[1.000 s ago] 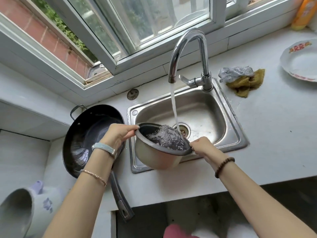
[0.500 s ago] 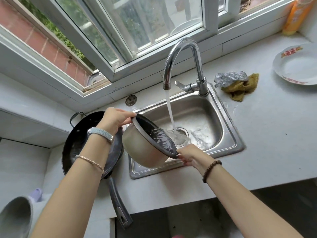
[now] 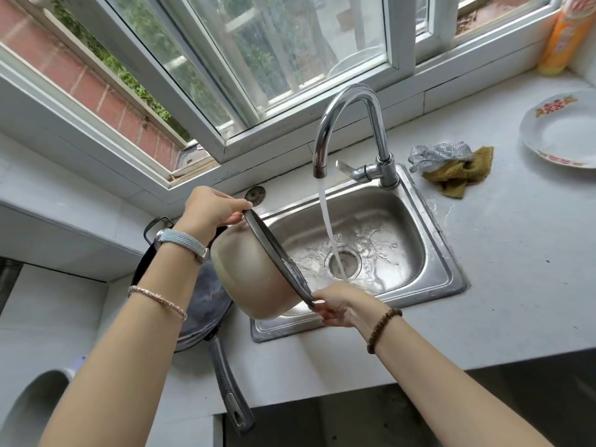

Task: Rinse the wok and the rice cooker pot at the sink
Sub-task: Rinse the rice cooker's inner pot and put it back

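Now the round, matte-metal rice cooker pot (image 3: 258,279) hangs tipped on its side over the left end of the stainless sink (image 3: 450,272), dark mouth toward the water stream (image 3: 324,208). The left hand (image 3: 209,208) grips its upper rim and the right hand (image 3: 342,304) pinches the lower rim. The black wok (image 3: 206,304) lies on the counter just beside the sink.
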The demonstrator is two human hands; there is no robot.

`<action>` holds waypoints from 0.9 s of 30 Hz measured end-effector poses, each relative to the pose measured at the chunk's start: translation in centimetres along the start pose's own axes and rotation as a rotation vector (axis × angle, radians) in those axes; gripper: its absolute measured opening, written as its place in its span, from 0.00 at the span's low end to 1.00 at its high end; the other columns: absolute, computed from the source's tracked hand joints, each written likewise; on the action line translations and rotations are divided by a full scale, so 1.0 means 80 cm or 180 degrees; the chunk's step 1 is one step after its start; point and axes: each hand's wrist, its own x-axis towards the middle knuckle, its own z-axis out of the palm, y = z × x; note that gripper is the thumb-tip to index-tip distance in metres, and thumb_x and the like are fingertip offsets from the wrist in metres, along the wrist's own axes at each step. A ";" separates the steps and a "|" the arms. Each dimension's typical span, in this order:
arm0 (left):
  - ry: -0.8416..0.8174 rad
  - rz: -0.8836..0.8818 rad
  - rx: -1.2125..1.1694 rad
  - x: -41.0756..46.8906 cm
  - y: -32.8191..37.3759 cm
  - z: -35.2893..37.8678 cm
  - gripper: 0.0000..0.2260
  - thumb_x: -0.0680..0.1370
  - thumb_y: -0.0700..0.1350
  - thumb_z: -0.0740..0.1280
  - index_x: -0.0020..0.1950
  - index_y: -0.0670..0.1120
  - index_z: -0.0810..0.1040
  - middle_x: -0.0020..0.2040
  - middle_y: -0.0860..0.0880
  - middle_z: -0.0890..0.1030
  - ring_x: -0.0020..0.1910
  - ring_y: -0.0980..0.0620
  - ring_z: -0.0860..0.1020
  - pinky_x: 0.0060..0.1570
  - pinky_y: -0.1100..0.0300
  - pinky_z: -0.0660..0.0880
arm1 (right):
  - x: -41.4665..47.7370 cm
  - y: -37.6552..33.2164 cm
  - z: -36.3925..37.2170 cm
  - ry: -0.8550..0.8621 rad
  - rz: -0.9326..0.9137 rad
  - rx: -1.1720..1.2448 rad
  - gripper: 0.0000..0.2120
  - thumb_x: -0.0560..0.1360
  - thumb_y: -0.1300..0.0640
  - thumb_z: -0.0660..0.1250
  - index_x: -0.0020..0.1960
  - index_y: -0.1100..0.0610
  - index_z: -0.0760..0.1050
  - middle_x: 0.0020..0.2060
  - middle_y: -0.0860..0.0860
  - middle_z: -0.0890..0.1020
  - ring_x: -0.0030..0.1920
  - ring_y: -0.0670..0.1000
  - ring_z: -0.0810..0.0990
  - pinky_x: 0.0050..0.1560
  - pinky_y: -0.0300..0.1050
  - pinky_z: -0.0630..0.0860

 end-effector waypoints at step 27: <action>0.0256 0.0187 -0.0106 -0.019 -0.064 -0.075 0.04 0.71 0.37 0.75 0.42 0.39 0.82 0.35 0.43 0.81 0.33 0.53 0.80 0.34 0.69 0.79 | -0.029 -0.006 0.036 0.0204 -0.0714 -0.0050 0.09 0.78 0.60 0.65 0.39 0.57 0.73 0.30 0.52 0.78 0.24 0.43 0.68 0.28 0.34 0.65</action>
